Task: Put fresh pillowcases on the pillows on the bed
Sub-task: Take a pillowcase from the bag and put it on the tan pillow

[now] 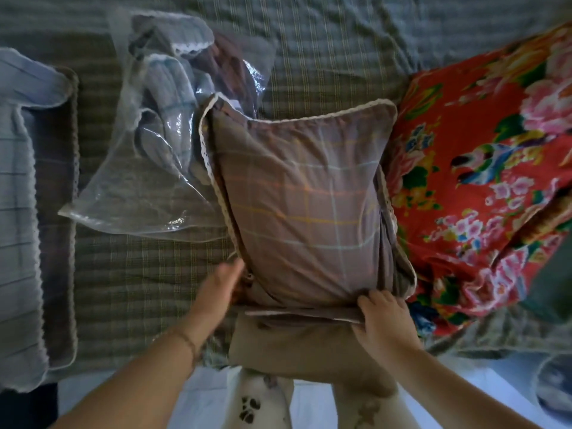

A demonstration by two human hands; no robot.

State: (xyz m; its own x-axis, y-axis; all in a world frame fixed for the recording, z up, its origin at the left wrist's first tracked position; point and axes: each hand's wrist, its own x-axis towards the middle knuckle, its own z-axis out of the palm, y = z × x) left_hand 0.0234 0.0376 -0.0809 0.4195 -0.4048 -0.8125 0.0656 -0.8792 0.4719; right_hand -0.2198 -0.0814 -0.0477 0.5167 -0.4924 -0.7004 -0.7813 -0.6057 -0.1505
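While the pillow (pixel 309 212) lies in the middle of the bed (pixel 309 57), close to the near edge, it is covered by a brown checked pillowcase (pixel 278 150) with a pale lace border. The open end of the pillowcase points toward the person, and plain brown cloth hangs from it over the edge of the bed. The right hand (pixel 383 317) is at the near right corner of the pillow; its fingers (pixel 376 297) are curled over the edge and grip the pillowcase there. The left hand (pixel 223 283) is against the near left corner, but it is blurred, so I cannot tell if its fingers grip the cloth or only touch it. Just left of the pillow, and partly under it, lies a clear plastic bag (pixel 139 181) with folded bedding inside. Further left is a second pillow (pixel 31 181) in grey-blue cloth. On the right, a red flowered quilt (pixel 479 165) touches the pillow.
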